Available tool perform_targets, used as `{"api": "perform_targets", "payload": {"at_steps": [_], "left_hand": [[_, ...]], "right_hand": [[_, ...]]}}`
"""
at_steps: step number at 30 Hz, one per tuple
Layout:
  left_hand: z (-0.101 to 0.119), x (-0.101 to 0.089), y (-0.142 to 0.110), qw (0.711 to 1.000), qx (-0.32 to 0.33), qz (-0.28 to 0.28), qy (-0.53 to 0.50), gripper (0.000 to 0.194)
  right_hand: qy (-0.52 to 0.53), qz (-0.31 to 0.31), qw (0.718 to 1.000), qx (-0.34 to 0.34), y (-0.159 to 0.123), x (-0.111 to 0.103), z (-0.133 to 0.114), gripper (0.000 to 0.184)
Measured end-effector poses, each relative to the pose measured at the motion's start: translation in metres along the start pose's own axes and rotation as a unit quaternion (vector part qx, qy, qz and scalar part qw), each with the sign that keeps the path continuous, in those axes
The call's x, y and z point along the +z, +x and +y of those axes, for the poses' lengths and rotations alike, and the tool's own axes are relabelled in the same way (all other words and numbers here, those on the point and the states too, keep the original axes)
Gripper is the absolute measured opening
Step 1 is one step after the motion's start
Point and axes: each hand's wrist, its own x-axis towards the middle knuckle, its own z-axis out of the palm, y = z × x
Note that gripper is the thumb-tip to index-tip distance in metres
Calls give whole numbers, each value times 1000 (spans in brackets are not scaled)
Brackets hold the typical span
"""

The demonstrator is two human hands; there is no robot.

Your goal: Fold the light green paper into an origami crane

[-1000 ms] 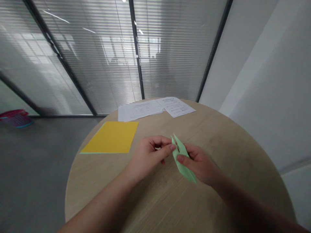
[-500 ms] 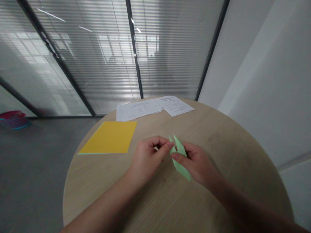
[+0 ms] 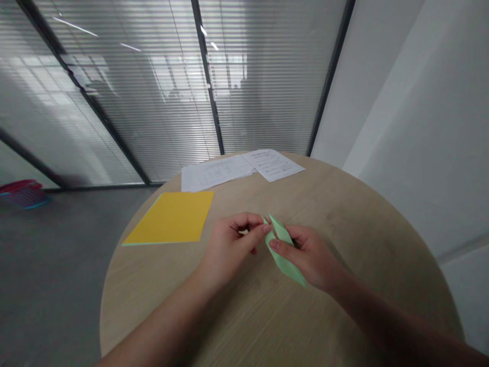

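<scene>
A narrow folded piece of light green paper [image 3: 284,255] is held just above the round wooden table [image 3: 367,239], its pointed tips aimed away from me. My left hand [image 3: 233,244] pinches its upper left flap between thumb and forefinger. The body of the green paper rests in my right hand [image 3: 309,257], thumb on top and fingers beneath. The lower point of the paper sticks out below the right thumb.
A stack of yellow square sheets [image 3: 171,216] lies on the table to the left of my hands. Printed white sheets [image 3: 240,167] lie at the far edge. Glass partitions with blinds stand behind, a white wall on the right, and a pink basket [image 3: 23,192] on the floor at left.
Both hands with the green paper have stayed almost in place; the fold has tilted slightly, and the view has drifted a little to the right.
</scene>
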Motion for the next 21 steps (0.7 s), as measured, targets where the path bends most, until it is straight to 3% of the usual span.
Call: {"api": "perform_targets", "payload": {"at_steps": [8,14,18,21], "left_hand": [[7,-2,-2,999,-11,10,52,21],[4,-2,-3,995,16,25,92,24],[1,1,-3,996,19,50,75,23],[4,-4,0,994,30,108,21,20]], "right_hand": [[-13,14,1000,-22,-1,2,-1,32],[-30,16,999,-7,0,2,1,32],[-40,8,999,-16,-1,2,0,30],[-58,-2,998,3,-4,3,-1,34]]}}
